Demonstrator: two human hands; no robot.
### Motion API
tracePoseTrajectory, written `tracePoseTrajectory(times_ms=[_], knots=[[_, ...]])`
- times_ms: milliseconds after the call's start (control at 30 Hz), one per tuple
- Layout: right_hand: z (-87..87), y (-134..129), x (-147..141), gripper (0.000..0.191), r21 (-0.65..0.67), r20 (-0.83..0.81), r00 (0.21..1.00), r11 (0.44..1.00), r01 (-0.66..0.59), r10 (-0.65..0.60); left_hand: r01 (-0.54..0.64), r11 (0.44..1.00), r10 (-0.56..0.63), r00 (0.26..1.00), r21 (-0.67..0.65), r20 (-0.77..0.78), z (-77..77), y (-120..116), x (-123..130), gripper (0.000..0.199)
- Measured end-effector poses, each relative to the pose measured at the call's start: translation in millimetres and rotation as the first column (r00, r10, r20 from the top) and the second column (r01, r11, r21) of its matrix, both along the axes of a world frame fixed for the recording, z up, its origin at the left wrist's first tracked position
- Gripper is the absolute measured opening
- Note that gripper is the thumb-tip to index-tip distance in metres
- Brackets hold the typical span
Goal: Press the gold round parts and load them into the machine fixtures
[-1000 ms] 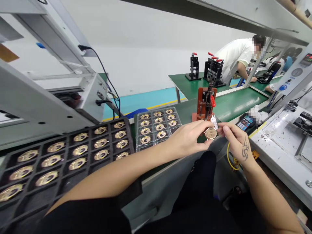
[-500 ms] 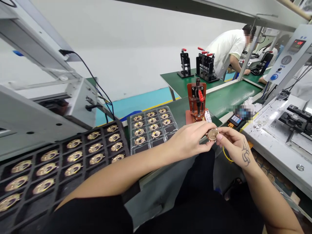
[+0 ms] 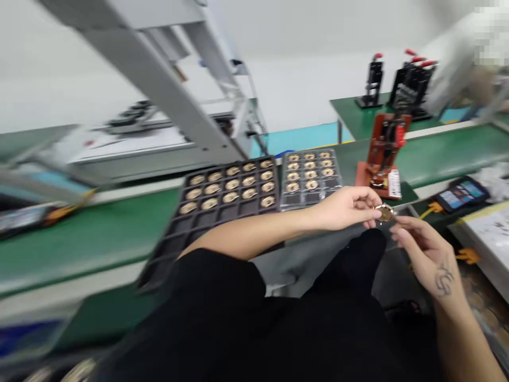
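Observation:
My left hand (image 3: 352, 208) pinches a gold-coloured watch case (image 3: 385, 213) between thumb and fingers, its flat round back turned up. Just right of the case is my right hand (image 3: 427, 249), thumb and forefinger a little apart and holding nothing I can see; they are very near the case's edge. Beyond both hands stands a reddish-brown hand press (image 3: 377, 146) with a red-gripped lever. To the left of it, a clear plastic tray (image 3: 312, 198) holds several gold watch cases in its compartments.
A large black compartment tray (image 3: 204, 219) with several more gold cases lies further left. Black presses (image 3: 371, 85) stand on the far green table. At right are a dark keypad device (image 3: 463, 195) and a white machine's edge (image 3: 487, 228). Grey machine framing rises at left.
My view has swung left, so everything sits further right or lower. My right fingers have come off the watch case, while the left hand keeps hold of it.

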State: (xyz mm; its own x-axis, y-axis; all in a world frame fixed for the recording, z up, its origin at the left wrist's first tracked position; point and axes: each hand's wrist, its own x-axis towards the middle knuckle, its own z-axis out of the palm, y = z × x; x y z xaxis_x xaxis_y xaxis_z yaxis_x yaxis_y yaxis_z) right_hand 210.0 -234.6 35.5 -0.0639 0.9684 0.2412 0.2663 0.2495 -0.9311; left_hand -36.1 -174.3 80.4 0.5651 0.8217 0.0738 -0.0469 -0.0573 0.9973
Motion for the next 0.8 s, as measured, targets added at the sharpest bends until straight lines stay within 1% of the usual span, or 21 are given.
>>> tracePoseTrajectory(times_ms=[67,100,133,167,200,233,267,300,367,400,467,533,600,633,700,800], knots=[[-16.2,-2,9,0.038,-0.033,0.075,0.997,0.999,0.02,-0.018,-0.169,0.981,0.178,0.979,0.091,-0.1,-6.3,1,-38,0.021],[-23.9,-3,13,0.039,-0.06,0.104,0.994,0.998,0.033,-0.027,-0.265,0.949,0.294,0.939,0.168,-0.179,-7.6,-1,-64,0.018],[-30.9,-3,18,0.039,-0.093,0.125,0.991,0.994,0.05,-0.038,-0.351,0.899,0.418,0.868,0.264,-0.269,-8.0,-4,-93,0.016],[-36.9,-3,22,0.037,-0.128,0.142,0.989,0.989,0.069,-0.05,-0.413,0.831,0.54,0.759,0.372,-0.364,-7.8,-8,-123,0.017],[-42.0,-4,25,0.035,-0.163,0.154,0.986,0.983,0.087,-0.062,-0.452,0.752,0.652,0.614,0.48,-0.445,-7.7,-14,-154,0.018],[-46.1,-4,28,0.034,-0.194,0.159,0.985,0.976,0.101,-0.071,-0.453,0.697,0.717,0.451,0.556,-0.531,-8.4,-21,-184,0.02],[-49.2,-4,29,0.032,-0.221,0.159,0.984,0.969,0.109,-0.075,-0.444,0.668,0.736,0.282,0.597,-0.615,-10.3,-28,-212,0.022],[-51.4,-3,29,0.032,-0.239,0.154,0.985,0.964,0.112,-0.076,-0.439,0.674,0.709,0.157,0.594,-0.688,-13.7,-36,-236,0.022],[-53.5,-2,27,0.033,-0.262,0.145,0.987,0.96,0.102,-0.066,-0.459,0.679,0.67,0.07,0.573,-0.739,-25.4,-51,-271,0.019],[-53.6,-1,25,0.035,-0.268,0.141,0.988,0.959,0.092,-0.055,-0.469,0.684,0.654,0.056,0.558,-0.754,-33.3,-57,-282,0.018],[-52.7,1,20,0.038,-0.272,0.139,0.99,0.96,0.075,-0.038,-0.479,0.692,0.636,0.05,0.54,-0.77,-50.8,-67,-292,0.017],[-51.7,0,17,0.04,-0.275,0.146,0.989,0.959,0.07,-0.03,-0.477,0.707,0.615,0.052,0.522,-0.787,-66.5,-71,-293,0.016],[-52.4,-2,17,0.04,-0.279,0.155,0.987,0.957,0.084,-0.042,-0.471,0.725,0.593,0.057,0.502,-0.803,-76.1,-69,-291,0.014],[-53.4,-4,19,0.04,-0.278,0.156,0.987,0.956,0.093,-0.051,-0.466,0.736,0.58,0.06,0.491,-0.812,-78.1,-65,-291,0.013],[-56.7,-8,24,0.041,-0.27,0.142,0.988,0.957,0.103,-0.067,-0.446,0.76,0.556,0.072,0.472,-0.828,-77.1,-53,-288,0.014],[-61.3,-13,32,0.047,-0.249,0.137,0.989,0.964,0.092,-0.059,-0.378,0.793,0.553,0.121,0.477,-0.824,-70.8,-22,-273,0.013]])
